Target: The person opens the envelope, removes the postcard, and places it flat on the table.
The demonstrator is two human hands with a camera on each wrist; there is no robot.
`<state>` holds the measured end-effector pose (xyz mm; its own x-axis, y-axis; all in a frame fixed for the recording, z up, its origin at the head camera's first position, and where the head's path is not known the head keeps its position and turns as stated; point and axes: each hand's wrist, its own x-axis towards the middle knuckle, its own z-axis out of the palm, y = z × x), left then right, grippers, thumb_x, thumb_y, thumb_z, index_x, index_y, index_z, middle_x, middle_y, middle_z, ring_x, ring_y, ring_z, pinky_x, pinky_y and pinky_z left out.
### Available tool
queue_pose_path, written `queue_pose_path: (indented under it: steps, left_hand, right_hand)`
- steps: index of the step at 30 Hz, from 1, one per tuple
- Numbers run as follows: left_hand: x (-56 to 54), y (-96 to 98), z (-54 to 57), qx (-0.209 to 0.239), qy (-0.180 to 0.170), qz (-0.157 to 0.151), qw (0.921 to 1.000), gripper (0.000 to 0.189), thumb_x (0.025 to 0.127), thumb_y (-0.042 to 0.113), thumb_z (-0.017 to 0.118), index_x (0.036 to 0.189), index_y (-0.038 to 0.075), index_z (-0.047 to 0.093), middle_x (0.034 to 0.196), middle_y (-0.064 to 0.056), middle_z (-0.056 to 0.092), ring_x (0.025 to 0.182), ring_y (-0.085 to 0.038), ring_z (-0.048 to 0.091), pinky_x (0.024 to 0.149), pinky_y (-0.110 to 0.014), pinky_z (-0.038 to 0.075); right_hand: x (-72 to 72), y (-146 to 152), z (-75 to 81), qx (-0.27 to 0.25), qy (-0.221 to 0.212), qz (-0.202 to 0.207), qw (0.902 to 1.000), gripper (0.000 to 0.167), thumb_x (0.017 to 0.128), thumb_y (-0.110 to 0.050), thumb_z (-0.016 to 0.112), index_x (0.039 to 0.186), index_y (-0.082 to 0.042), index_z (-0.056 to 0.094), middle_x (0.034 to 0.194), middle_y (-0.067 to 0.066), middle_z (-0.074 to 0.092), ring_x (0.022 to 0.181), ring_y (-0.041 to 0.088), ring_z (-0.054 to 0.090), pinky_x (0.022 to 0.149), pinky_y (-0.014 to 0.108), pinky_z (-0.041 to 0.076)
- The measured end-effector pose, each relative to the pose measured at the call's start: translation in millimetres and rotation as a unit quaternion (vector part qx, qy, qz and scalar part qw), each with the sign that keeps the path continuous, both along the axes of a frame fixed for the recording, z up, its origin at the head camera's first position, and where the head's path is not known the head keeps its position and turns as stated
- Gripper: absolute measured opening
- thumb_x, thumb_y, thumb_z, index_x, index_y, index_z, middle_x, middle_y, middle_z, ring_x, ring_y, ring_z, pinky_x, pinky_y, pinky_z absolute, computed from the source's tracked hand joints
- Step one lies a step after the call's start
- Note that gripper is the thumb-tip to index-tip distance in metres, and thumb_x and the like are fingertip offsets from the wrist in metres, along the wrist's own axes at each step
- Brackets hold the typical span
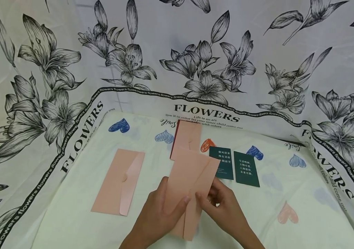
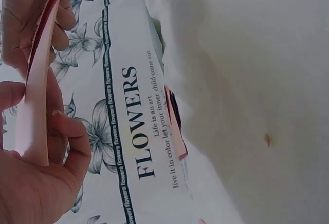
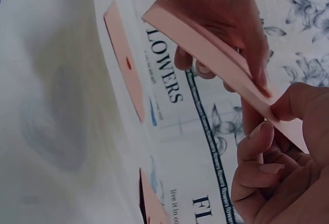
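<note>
A long pink envelope [image 1: 184, 176] is held up over the table by both hands, its flap side facing the head camera. My left hand [image 1: 159, 211] grips its left side, thumb across the front. The right hand [image 1: 226, 205] pinches its right edge near the flap between thumb and fingers. Seen edge-on in the left wrist view, the envelope [image 2: 38, 106] shows a dark red strip along one side. In the right wrist view the envelope [image 3: 205, 49] slants between the hands. Whether anything is inside cannot be told.
Another pink envelope [image 1: 117, 181] lies to the left. Behind the held one is a pink envelope [image 1: 189, 133] with a dark red edge beside it. Two dark green cards [image 1: 246, 169] with white writing lie at right. A flower-printed cloth [image 1: 208, 65] hangs behind the table.
</note>
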<state>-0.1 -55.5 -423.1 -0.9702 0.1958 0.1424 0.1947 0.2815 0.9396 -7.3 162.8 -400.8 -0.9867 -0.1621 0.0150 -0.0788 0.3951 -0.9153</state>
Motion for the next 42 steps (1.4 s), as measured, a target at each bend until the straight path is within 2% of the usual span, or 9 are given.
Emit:
queue_pose_path:
  steps: [4, 8, 13, 18, 22, 27, 33, 37, 42]
  left_hand:
    - [0.2, -4.1, -1.0, -0.017, -0.01, 0.032, 0.9993, 0.045, 0.095, 0.052, 0.077, 0.121, 0.024, 0.053, 0.089, 0.014, 0.068, 0.075, -0.006, 0.065, 0.067, -0.027, 0.055]
    - [-0.4, -13.0, -2.8, -0.024, -0.017, 0.048, 0.9984, 0.041, 0.093, 0.051, 0.08, 0.114, 0.026, 0.054, 0.08, 0.012, 0.066, 0.068, -0.007, 0.063, 0.06, -0.028, 0.052]
    - [-3.5, -27.1, 2.0, -0.042, -0.027, 0.072, 0.9962, 0.042, 0.091, 0.049, 0.083, 0.109, 0.024, 0.055, 0.075, 0.009, 0.063, 0.064, -0.008, 0.06, 0.058, -0.029, 0.05]
    - [-10.9, -51.5, 11.5, -0.099, -0.036, 0.121, 0.9871, 0.051, 0.091, 0.057, 0.08, 0.114, 0.02, 0.054, 0.083, 0.001, 0.064, 0.075, -0.013, 0.06, 0.068, -0.032, 0.05]
    - [-21.0, -78.9, 18.0, -0.148, -0.023, 0.15, 0.9774, 0.055, 0.094, 0.06, 0.074, 0.117, 0.016, 0.052, 0.085, -0.005, 0.061, 0.079, -0.018, 0.058, 0.072, -0.036, 0.049]
    - [-31.6, -110.5, 25.0, -0.201, -0.042, 0.156, 0.9662, 0.063, 0.096, 0.065, 0.068, 0.125, 0.013, 0.05, 0.089, -0.008, 0.067, 0.077, -0.02, 0.061, 0.068, -0.037, 0.048]
    - [-36.0, -134.7, 31.4, -0.235, -0.071, 0.15, 0.9578, 0.07, 0.096, 0.067, 0.065, 0.134, 0.011, 0.048, 0.097, -0.012, 0.072, 0.079, -0.022, 0.066, 0.067, -0.037, 0.049]
    - [-36.7, -143.7, 28.9, -0.244, -0.076, 0.147, 0.9557, 0.073, 0.096, 0.068, 0.065, 0.136, 0.009, 0.047, 0.099, -0.013, 0.072, 0.079, -0.022, 0.066, 0.066, -0.037, 0.049]
    - [-40.9, -153.8, 17.8, -0.254, -0.08, 0.135, 0.9544, 0.072, 0.098, 0.067, 0.063, 0.135, 0.007, 0.047, 0.097, -0.011, 0.071, 0.077, -0.021, 0.065, 0.066, -0.036, 0.048]
  right_hand:
    - [0.8, -4, 0.0, 0.019, 0.001, 0.009, 0.9998, 0.033, 0.102, -0.03, 0.074, 0.133, -0.024, 0.063, 0.089, -0.008, 0.077, 0.069, 0.015, 0.064, 0.055, 0.027, 0.051]
    - [0.7, -6, 0.7, 0.036, 0.001, 0.041, 0.9985, 0.028, 0.104, -0.035, 0.07, 0.13, -0.026, 0.062, 0.086, -0.009, 0.076, 0.066, 0.014, 0.061, 0.055, 0.027, 0.051]
    - [-0.9, -3, 2.0, 0.04, -0.002, 0.077, 0.9962, 0.02, 0.107, -0.034, 0.065, 0.122, -0.022, 0.06, 0.087, -0.009, 0.076, 0.066, 0.015, 0.062, 0.057, 0.028, 0.054]
    - [-1.9, 2, 3.0, 0.037, -0.021, 0.086, 0.9954, 0.019, 0.109, -0.03, 0.063, 0.124, -0.018, 0.058, 0.088, -0.007, 0.076, 0.069, 0.017, 0.064, 0.061, 0.028, 0.056]
    - [-1.6, 8, 1.1, 0.039, -0.036, 0.082, 0.9952, 0.019, 0.109, -0.03, 0.062, 0.124, -0.02, 0.057, 0.089, -0.006, 0.076, 0.07, 0.019, 0.065, 0.063, 0.028, 0.056]
    - [-1.5, 14, -3.8, 0.044, -0.038, 0.081, 0.9951, 0.02, 0.11, -0.032, 0.062, 0.124, -0.019, 0.057, 0.089, -0.006, 0.076, 0.07, 0.019, 0.065, 0.064, 0.028, 0.055]
    - [-1.5, 19, -7.1, 0.045, -0.032, 0.076, 0.9956, 0.018, 0.11, -0.03, 0.061, 0.125, -0.021, 0.057, 0.089, -0.003, 0.076, 0.069, 0.019, 0.065, 0.064, 0.028, 0.056]
    - [-2.7, 21, -7.7, 0.048, -0.042, 0.074, 0.9952, 0.021, 0.11, -0.03, 0.062, 0.127, -0.019, 0.057, 0.089, -0.004, 0.075, 0.07, 0.02, 0.065, 0.064, 0.028, 0.056]
    - [-3.1, 22, -7.9, 0.051, -0.06, 0.071, 0.9944, 0.025, 0.109, -0.031, 0.062, 0.129, -0.016, 0.057, 0.089, -0.004, 0.075, 0.072, 0.021, 0.065, 0.064, 0.028, 0.055]
